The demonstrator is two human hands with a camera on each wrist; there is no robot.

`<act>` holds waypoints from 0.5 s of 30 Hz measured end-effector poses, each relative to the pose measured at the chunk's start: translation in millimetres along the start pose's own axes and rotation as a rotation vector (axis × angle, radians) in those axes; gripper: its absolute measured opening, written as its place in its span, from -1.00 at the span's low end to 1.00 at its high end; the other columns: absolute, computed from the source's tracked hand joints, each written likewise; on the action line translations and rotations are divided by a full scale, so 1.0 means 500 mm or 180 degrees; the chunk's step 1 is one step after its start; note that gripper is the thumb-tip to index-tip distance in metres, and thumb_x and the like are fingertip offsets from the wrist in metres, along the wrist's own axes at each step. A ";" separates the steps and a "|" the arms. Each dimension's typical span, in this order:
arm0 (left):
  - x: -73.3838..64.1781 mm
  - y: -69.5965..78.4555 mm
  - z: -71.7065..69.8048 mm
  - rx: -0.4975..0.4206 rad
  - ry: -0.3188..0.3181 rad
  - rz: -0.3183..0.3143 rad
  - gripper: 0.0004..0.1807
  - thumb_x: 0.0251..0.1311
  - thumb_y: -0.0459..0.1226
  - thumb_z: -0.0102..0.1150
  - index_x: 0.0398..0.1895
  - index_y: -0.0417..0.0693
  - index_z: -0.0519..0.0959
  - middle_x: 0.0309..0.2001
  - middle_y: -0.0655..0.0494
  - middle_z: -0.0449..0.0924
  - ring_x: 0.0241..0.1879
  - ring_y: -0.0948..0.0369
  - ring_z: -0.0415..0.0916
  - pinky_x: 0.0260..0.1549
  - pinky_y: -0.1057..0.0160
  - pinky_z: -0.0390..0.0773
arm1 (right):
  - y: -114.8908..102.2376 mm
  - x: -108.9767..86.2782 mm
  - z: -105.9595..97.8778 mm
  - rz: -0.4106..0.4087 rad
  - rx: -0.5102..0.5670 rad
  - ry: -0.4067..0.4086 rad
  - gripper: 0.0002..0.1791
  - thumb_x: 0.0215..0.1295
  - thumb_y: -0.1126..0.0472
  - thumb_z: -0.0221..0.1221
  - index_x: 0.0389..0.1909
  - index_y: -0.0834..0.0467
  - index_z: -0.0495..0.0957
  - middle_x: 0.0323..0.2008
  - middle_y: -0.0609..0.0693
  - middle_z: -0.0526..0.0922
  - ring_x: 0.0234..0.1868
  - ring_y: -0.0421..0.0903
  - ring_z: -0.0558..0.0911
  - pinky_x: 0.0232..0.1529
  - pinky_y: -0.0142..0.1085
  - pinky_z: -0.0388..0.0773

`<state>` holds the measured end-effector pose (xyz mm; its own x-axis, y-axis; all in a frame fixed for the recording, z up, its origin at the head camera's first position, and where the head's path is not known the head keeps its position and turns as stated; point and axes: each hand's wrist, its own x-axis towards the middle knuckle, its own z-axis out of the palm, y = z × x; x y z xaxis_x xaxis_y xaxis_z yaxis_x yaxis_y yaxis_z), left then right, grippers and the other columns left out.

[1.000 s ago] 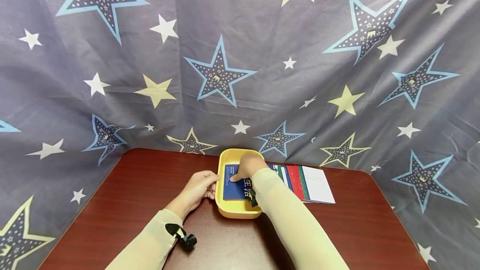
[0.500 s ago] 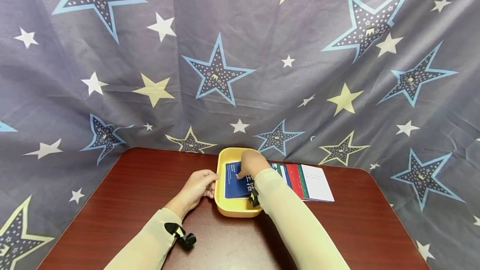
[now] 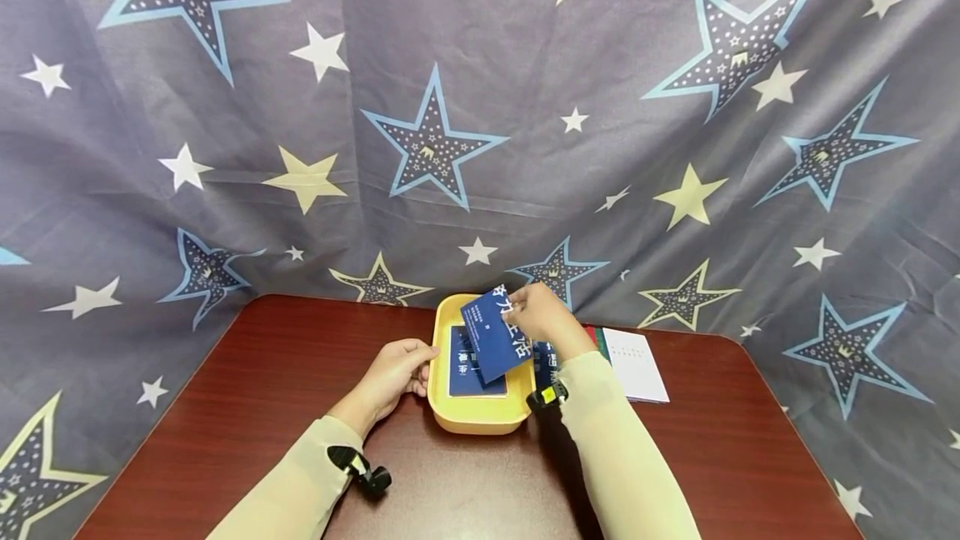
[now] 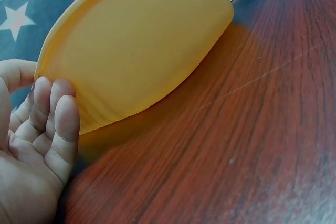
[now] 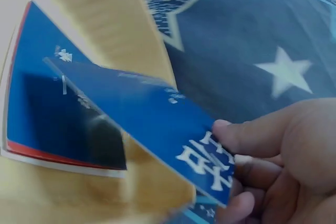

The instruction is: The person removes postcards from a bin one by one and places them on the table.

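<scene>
My right hand (image 3: 546, 317) pinches a blue card (image 3: 491, 344) with white lettering by its right edge, tilted above a yellow plastic bin (image 3: 480, 423). Below that card, more cards (image 3: 461, 369) lie stacked inside the bin, a blue one on top. In the right wrist view, thumb and fingers clasp the lettered end of the held card (image 5: 142, 103), and red and white edges show under the top card of the stack (image 5: 52, 108). My left hand (image 3: 396, 375) grips the bin's left rim between thumb and fingers; the left wrist view shows its fingertips (image 4: 65, 116) against the outer wall.
Right of the bin, several overlapping cards lie on the table (image 3: 720, 423), with a white one (image 3: 636, 365) outermost and part of the row hidden by my right arm. A grey star-patterned curtain (image 3: 525, 207) hangs just behind the table's back edge.
My right hand has lifted the blue card from the stack in the bin and moved up and right with it, uncovering another blue card. The left hand stays at the rim.
</scene>
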<state>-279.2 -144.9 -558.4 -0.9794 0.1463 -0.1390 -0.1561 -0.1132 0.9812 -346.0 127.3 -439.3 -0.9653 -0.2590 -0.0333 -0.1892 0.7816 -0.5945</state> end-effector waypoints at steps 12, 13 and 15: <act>-0.001 0.001 0.000 -0.0010 -0.0019 0.0009 -0.83 0.55 -0.28 0.29 -0.25 -0.17 0.64 -0.55 0.14 0.52 -0.59 0.29 0.49 -0.60 0.39 0.64 | 0.080 -0.045 -0.056 -0.0034 0.0713 0.0340 -0.53 0.62 0.19 0.35 0.41 0.32 0.66 -0.02 0.19 0.92 -0.12 -0.03 0.76 -0.02 -0.13 0.68; -0.002 0.001 0.000 -0.0009 -0.0023 0.0009 -0.83 0.55 -0.28 0.29 -0.25 -0.16 0.64 -0.55 0.14 0.52 -0.59 0.29 0.49 -0.60 0.39 0.64 | 0.086 -0.048 -0.057 -0.0048 0.0695 0.0387 -0.54 0.62 0.18 0.36 0.39 0.32 0.68 -0.05 0.19 0.92 -0.09 -0.03 0.77 0.04 -0.12 0.71; -0.002 0.002 0.001 -0.0006 -0.0028 0.0013 -0.83 0.56 -0.28 0.28 -0.25 -0.16 0.64 -0.55 0.14 0.52 -0.59 0.29 0.49 -0.60 0.39 0.64 | 0.098 -0.053 -0.061 -0.0065 0.0698 0.0466 -0.55 0.61 0.19 0.37 0.37 0.34 0.68 -0.15 0.16 0.90 -0.11 -0.03 0.76 0.05 -0.10 0.71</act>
<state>-278.2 -144.9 -557.0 -0.9789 0.1544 -0.1339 -0.1525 -0.1157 0.9815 -335.4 190.0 -442.9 -0.9805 -0.1762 0.0876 -0.1808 0.6311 -0.7543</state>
